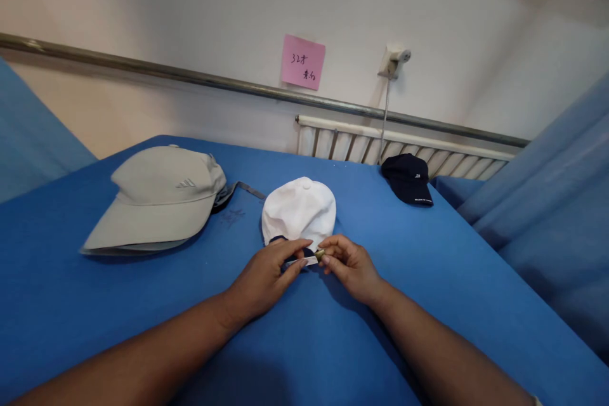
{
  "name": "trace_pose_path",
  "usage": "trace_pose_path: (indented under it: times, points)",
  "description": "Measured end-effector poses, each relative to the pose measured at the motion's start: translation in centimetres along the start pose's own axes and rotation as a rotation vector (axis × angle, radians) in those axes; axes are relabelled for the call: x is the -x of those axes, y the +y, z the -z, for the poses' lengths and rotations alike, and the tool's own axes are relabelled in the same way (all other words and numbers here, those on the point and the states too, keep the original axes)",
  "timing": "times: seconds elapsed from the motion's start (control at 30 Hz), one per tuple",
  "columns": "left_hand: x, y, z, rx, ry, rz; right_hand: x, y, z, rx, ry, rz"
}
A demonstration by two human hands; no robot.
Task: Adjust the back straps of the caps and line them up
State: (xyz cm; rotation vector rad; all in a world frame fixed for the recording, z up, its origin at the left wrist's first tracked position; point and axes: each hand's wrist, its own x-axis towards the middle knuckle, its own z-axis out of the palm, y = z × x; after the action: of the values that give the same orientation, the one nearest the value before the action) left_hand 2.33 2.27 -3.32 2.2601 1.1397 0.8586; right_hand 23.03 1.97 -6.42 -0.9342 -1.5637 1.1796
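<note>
A white cap [299, 206] lies on the blue-covered table with its back opening turned toward me. My left hand [269, 269] has its thumb and fingers closed on the white strap [310, 261] at the cap's rear edge. Close beside it, my right hand [349, 265] pinches a small brass-coloured buckle [319, 254] at the strap's right end. Dark lining shows in the gap behind my left fingers. My fingertips cover part of the strap and buckle.
Stacked beige caps [162, 181] with a grey strap lie to the left on the blue cover [157, 323]. A navy cap [404, 174] sits at the far right. Behind are a radiator [342, 143], a metal rail [204, 79], a pink note [303, 62] and a plugged socket [392, 62]. Blue curtains [556, 203] hang at the sides.
</note>
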Motion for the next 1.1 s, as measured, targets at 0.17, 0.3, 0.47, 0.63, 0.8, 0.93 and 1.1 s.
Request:
trace_pose_path:
  times: [0.17,0.3,0.47,0.63,0.8,0.93,1.1]
  points:
    - [0.1,-0.2,-0.1,0.002,0.013,0.02,0.2,-0.7,0.3,0.22,-0.047,0.097]
    - [0.1,-0.3,0.0,0.012,0.035,0.044,0.3,-1.0,0.6,0.405,-0.077,0.101]
    - [-0.1,-0.2,0.0,0.034,0.051,0.057,0.3,-1.2,0.5,0.599,-0.102,0.19]
    - [-0.3,-0.2,0.0,0.067,0.081,0.082,0.5,-1.2,0.2,0.684,-0.112,0.2]
    - [-0.5,-0.4,0.1,0.036,0.162,0.144,0.3,-0.8,0.3,0.642,-0.056,0.128]
    - [-0.6,-0.8,0.2,0.007,0.144,0.216,0.2,-0.8,0.5,0.631,-0.052,0.108]
    - [-0.7,-1.3,0.1,-0.051,0.131,0.2,0.3,-0.9,0.3,0.625,-0.087,0.098]
